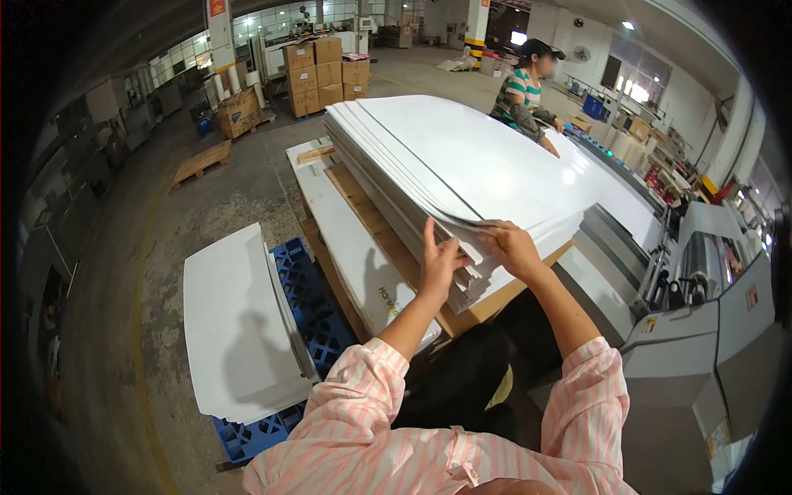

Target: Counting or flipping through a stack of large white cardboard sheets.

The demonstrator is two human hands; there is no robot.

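In front of me lies a tall stack of large white sheets (462,148), with uneven layered edges facing me. My right hand (511,252) pinches the near corner of the upper sheets, which is bent up above the layers below. A dark gap runs beneath these raised sheets. My left hand (441,262) is at the stack's near left edge, index finger stretched upward and the other fingers apart. Its fingertips are close to the sheet edges; whether they touch is hard to tell.
At left, a lower pile of white sheets (235,330) rests on a blue plastic pallet (309,289). A grey machine (693,346) stands close at right. Across the stack, a person in a striped shirt (520,95) leans over white sheets. Cardboard boxes (318,74) stand farther back.
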